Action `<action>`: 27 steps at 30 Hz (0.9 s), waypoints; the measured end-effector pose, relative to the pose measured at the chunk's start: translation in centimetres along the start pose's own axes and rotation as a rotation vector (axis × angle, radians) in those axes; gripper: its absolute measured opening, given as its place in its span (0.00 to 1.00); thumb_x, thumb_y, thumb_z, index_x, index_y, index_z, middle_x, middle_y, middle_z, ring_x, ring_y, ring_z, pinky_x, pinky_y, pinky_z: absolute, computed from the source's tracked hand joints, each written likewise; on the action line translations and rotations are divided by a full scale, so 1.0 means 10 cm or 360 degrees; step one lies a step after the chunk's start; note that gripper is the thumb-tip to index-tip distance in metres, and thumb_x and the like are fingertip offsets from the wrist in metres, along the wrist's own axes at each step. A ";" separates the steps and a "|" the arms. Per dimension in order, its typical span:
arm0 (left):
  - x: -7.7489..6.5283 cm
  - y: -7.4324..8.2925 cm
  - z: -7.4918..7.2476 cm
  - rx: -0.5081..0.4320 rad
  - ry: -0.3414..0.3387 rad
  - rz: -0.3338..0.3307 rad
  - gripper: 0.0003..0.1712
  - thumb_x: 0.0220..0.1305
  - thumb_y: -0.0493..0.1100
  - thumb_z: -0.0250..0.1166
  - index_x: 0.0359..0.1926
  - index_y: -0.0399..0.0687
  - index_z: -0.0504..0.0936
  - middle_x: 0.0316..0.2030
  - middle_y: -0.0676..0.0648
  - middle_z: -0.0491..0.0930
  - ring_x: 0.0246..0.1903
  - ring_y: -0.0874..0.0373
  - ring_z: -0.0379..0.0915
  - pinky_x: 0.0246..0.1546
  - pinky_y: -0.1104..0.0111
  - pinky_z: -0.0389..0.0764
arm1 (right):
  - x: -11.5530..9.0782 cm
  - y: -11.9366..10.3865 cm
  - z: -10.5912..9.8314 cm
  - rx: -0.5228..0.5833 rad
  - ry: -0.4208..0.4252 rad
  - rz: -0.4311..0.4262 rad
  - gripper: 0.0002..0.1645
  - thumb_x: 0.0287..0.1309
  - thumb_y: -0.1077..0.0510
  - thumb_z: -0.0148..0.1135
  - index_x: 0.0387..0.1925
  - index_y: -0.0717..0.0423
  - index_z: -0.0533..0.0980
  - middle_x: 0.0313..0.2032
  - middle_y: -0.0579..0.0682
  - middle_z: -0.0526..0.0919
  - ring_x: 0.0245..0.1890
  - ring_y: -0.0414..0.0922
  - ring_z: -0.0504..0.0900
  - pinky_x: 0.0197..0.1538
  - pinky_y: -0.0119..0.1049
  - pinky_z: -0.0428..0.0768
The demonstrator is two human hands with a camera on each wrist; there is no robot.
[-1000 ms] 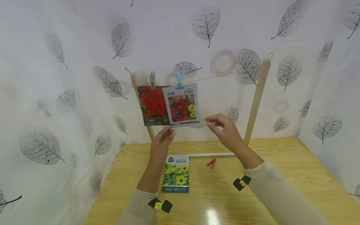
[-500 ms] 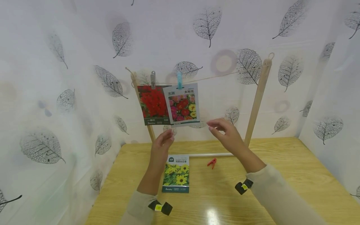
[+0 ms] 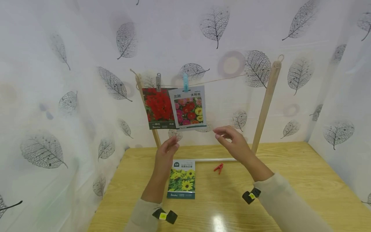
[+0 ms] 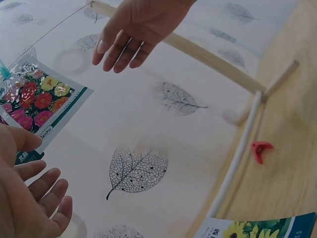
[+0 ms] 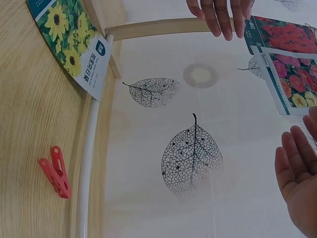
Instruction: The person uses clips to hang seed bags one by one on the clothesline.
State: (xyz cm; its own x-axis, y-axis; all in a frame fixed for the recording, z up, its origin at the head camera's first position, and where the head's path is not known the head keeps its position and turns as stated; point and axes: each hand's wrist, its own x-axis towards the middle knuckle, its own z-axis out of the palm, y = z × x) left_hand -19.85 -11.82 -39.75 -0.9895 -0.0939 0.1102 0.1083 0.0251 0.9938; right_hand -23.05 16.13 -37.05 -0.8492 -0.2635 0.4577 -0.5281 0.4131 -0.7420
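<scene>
Two seed packets hang from a thin string: one with red flowers (image 3: 159,106) under a grey clothespin (image 3: 158,82), and one with mixed flowers (image 3: 189,111) under a light blue clothespin (image 3: 185,82). The mixed-flower packet tilts slightly and overlaps the red one. Just below them is my left hand (image 3: 166,154), fingers loosely bent and holding nothing. My right hand (image 3: 234,140) hovers to the right of the mixed-flower packet, apart from it, with relaxed fingers and nothing held. On the table lie a sunflower seed packet (image 3: 181,180) and a red clothespin (image 3: 218,168).
The string (image 3: 229,78) runs between two wooden posts, the right post (image 3: 266,103) and the left post (image 3: 140,84). A white rod (image 3: 215,159) lies along the frame's base on the wooden table (image 3: 295,187). Leaf-patterned curtains (image 3: 185,32) enclose the back and sides.
My left hand has dropped a little away from the lower edge of the hanging packets. My right hand has also sunk slightly. The packets stay hanging in place.
</scene>
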 end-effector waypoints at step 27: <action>-0.09 -0.23 0.00 0.0057 0.0019 -0.0101 0.26 0.72 0.47 0.61 0.69 0.54 0.73 0.67 0.50 0.75 0.68 0.50 0.70 0.73 0.52 0.65 | -0.20 0.22 0.12 0.0101 -0.0063 0.0041 0.18 0.72 0.56 0.59 0.59 0.55 0.78 0.55 0.52 0.81 0.53 0.44 0.81 0.58 0.31 0.80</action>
State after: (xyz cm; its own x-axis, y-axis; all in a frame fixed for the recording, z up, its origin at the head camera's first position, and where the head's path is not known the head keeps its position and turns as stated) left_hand -19.21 -11.77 -42.12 -0.9930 -0.1084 0.0472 0.0415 0.0544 0.9977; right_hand -22.53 16.50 -40.14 -0.8610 -0.2884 0.4190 -0.5033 0.3642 -0.7836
